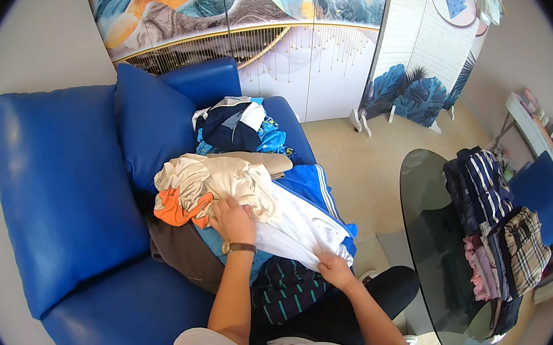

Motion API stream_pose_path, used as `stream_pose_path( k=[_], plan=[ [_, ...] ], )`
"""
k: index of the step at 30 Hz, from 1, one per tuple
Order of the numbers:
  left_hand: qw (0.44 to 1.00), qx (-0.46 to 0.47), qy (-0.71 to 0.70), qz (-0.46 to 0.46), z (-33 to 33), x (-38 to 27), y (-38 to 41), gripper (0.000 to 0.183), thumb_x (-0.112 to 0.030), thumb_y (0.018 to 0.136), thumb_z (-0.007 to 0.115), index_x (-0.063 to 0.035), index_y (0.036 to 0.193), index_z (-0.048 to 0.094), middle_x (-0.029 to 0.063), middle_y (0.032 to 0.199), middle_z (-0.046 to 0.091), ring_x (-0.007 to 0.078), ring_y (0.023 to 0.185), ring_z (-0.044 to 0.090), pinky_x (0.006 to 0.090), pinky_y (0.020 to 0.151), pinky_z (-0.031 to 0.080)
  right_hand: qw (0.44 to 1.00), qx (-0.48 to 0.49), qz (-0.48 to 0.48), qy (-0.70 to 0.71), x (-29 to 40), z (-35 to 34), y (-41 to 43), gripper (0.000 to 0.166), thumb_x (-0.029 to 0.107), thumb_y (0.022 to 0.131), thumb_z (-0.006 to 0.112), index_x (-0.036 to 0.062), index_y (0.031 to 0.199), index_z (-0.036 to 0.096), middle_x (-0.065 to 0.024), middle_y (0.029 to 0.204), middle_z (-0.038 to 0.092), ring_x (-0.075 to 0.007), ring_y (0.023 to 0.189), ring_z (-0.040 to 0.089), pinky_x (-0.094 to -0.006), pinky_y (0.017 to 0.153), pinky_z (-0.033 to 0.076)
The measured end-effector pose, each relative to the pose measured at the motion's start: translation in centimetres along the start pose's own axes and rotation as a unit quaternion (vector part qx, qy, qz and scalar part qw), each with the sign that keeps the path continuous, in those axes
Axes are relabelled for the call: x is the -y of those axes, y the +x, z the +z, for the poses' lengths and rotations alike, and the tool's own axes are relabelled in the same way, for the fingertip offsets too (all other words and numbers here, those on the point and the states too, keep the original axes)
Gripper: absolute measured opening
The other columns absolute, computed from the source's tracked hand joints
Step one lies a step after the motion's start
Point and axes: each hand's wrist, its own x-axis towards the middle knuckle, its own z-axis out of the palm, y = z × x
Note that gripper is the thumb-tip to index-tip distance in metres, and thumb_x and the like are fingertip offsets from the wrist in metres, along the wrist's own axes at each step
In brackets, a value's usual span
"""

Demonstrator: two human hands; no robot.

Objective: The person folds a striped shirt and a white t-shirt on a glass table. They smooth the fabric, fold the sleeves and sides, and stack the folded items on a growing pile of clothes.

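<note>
A white garment [298,226] lies stretched over the clothes before me. Its lower right edge is pinched in my right hand [336,269]. My left hand [233,222], with a watch on the wrist, rests where the white cloth meets a crumpled cream garment with orange parts [221,179]; whether its fingers grip either cloth cannot be told. Beneath and around them lie blue cloth with white stripes [311,184], a dark brown garment [183,249] and dark cloth with teal stripes [287,286].
A blue sofa [69,196] bears the clothes, with a navy, white and light blue heap [233,126] at its far end. On the right, a dark glass table [433,241] holds folded clothes [488,189]. A patterned folding screen [406,55] stands behind.
</note>
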Motion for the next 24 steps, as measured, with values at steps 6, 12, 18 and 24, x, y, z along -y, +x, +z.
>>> stream_pose_path(
  k=[6,12,18,24],
  plan=[
    [0.983,0.141,-0.109,0.04,0.7,-2.5,-0.2,0.009,-0.007,0.074,0.06,-0.004,0.076,0.068,0.0153,0.075,0.065,0.0359,0.081,0.061,0.0488,0.072,0.043,0.997,0.003,0.062,0.038,0.8,-1.6,1.0,0.017,0.012,0.086,0.056,0.002,0.094,0.067,-0.0202,0.093,0.067,-0.0359,0.091,0.064,-0.0425,0.079,0.05],
    [0.688,0.444,-0.538,0.201,-6.8,-12.8,-10.5,0.011,-0.011,0.089,0.06,-0.0013,0.084,0.06,0.0151,0.073,0.059,0.0283,0.068,0.059,0.0386,0.067,0.047,0.623,0.027,0.21,0.753,5.4,-8.1,1.0,0.063,0.049,0.1,0.048,0.0002,0.14,0.045,-0.0117,0.132,0.058,-0.0244,0.118,0.057,-0.0366,0.104,0.043],
    [0.619,0.43,-0.59,0.289,-8.1,-15.9,-15.1,0.006,-0.007,0.092,0.061,-0.0015,0.093,0.063,0.0116,0.083,0.065,0.0237,0.076,0.066,0.0332,0.07,0.051,0.576,-0.029,0.266,0.772,1.4,-11.8,-4.8,0.042,0.007,0.085,0.061,-0.0061,0.124,0.054,-0.0187,0.107,0.068,-0.0294,0.092,0.068,-0.0411,0.082,0.057],
    [0.739,0.32,-0.589,0.064,-3.0,-18.3,-15.8,0.069,-0.018,0.08,0.078,-0.0023,0.135,0.039,0.0128,0.118,0.051,0.0244,0.106,0.053,0.039,0.083,0.047,0.691,-0.184,0.157,0.682,2.0,-19.3,-10.4,0.055,-0.005,0.072,0.064,-0.0044,0.125,0.053,-0.0178,0.106,0.066,-0.0298,0.088,0.069,-0.0394,0.077,0.058]
  ],
)
